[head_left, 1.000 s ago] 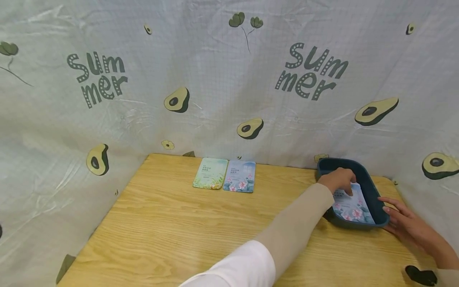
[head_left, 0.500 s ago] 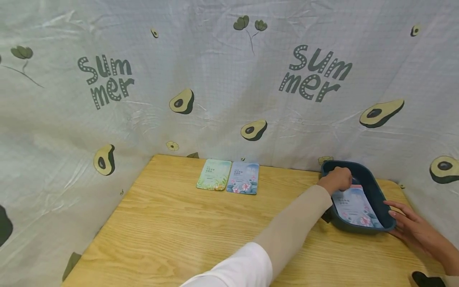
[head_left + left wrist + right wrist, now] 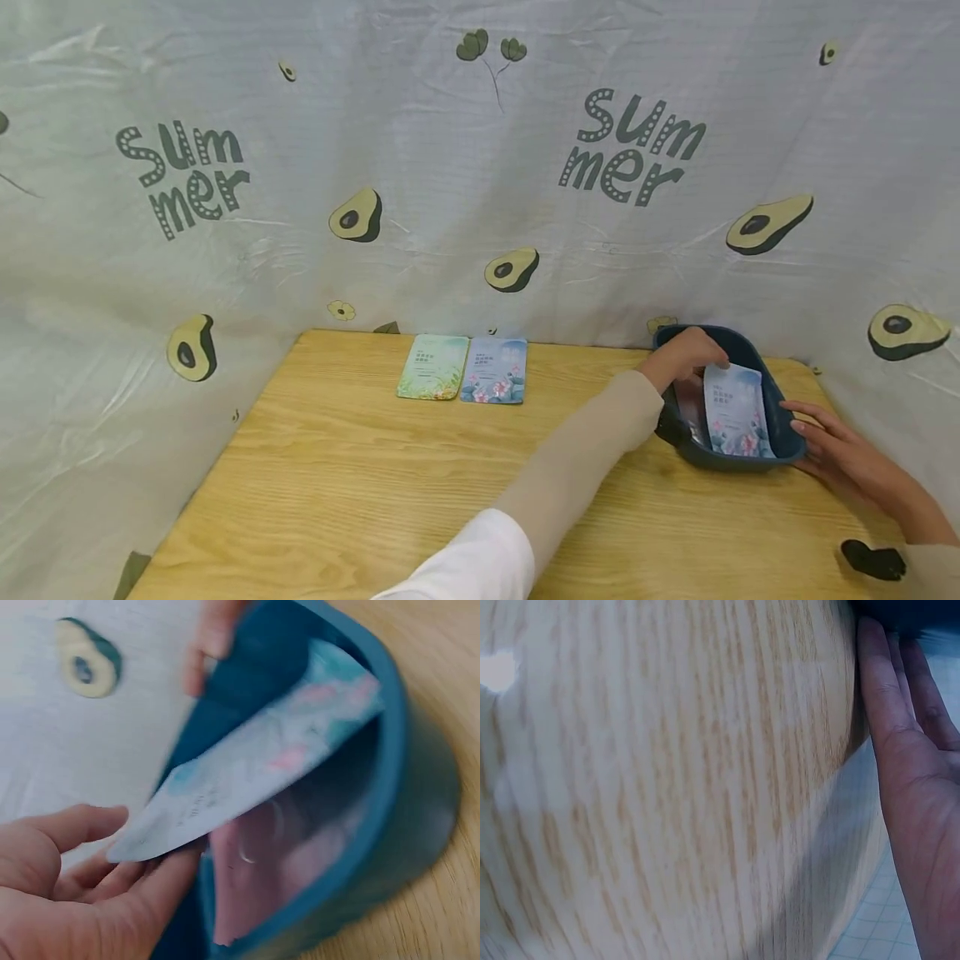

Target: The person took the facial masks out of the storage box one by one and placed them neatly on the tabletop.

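Left grip (image 3: 686, 354): thumb and fingers hold one end of a blue floral packet (image 3: 738, 417); from the grip the packet slopes down, its far end inside the dark blue bin (image 3: 789, 437). Pinkish item (image 3: 300, 874), blurred, lies below the held packet in the same bin. Right grip (image 3: 843, 458): fingers extended, touching the bin on the side across from the left grip. Well left of the left grip, on the wooden counter (image 3: 390, 483): green packet (image 3: 432, 367) beside second blue packet (image 3: 493, 371), the latter nearer that grip.
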{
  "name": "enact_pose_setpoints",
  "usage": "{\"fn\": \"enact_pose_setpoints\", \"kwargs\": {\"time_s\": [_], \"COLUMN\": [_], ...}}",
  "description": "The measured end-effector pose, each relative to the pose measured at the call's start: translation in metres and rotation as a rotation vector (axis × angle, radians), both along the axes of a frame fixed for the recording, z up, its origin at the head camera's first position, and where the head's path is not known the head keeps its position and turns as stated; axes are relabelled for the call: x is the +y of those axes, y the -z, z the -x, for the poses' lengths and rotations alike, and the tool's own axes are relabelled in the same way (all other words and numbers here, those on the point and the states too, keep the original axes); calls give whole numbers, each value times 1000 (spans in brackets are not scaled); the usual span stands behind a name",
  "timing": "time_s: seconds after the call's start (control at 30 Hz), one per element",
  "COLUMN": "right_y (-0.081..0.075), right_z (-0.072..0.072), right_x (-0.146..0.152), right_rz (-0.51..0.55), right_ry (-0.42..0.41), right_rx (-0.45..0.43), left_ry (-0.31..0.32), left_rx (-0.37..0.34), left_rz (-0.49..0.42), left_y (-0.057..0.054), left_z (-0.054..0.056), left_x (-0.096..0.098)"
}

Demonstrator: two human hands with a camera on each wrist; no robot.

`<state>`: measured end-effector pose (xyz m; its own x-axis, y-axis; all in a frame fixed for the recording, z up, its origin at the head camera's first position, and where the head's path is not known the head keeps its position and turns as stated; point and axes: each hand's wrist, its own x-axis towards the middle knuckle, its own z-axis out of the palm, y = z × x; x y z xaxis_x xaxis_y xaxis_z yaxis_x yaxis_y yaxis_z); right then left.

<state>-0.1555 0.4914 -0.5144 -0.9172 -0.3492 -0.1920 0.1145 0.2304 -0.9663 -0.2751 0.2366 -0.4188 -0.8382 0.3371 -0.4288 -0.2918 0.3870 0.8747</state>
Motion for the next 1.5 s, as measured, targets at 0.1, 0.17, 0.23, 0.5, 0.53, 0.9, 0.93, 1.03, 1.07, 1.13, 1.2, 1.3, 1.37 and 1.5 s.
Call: {"fn": "enact_pose_setpoints", "kwargs": {"time_s": [0.1,0.17,0.23,0.5,0.53,0.9,0.93,1.03,1.07,1.13,1.2,1.3,1.37,1.5], "right_y": [-3,-4,-4,-6,-5,-4,-4,-4,-3,-3,-3,-2,-2,0], "right_z": [2,3,4,3,3,3,2,1,0,-1,-1,-1,-1,-1], "right_x": [-3,-3,-4,-4,-4,-2,-2,-2,-2,-1,0,1,2,0], "right_rz": [-17,-44,-42,16,27,124,132,158,157,141,121,112,118,136], "right_ry": [19,27,37,26,18,-9,-11,-17,-16,-14,-12,-15,-20,-29], "right_rx": [-5,-7,-8,5,9,3,1,-12,-15,-15,-12,-5,0,9], "left_ry": [15,57,102,8,-5,-119,-130,-179,-196,-223,-241,-233,-215,-202], "left_rx": [-197,-284,-341,-312,-271,53,71,96,99,102,100,102,103,128], "left_rz": [-215,-302,-348,-462,-491,-495,-472,-411,-385,-336,-307,-296,-305,-267], "left_y": [-2,-1,0,14,15,26,26,25,24,23,22,19,18,17], "left_z": [5,9,9,-15,-20,-48,-48,-49,-50,-50,-50,-51,-52,-54], "left_x": [-10,-16,-21,-34,-37,-33,-31,-25,-24,-20,-17,-15,-15,-17]}}
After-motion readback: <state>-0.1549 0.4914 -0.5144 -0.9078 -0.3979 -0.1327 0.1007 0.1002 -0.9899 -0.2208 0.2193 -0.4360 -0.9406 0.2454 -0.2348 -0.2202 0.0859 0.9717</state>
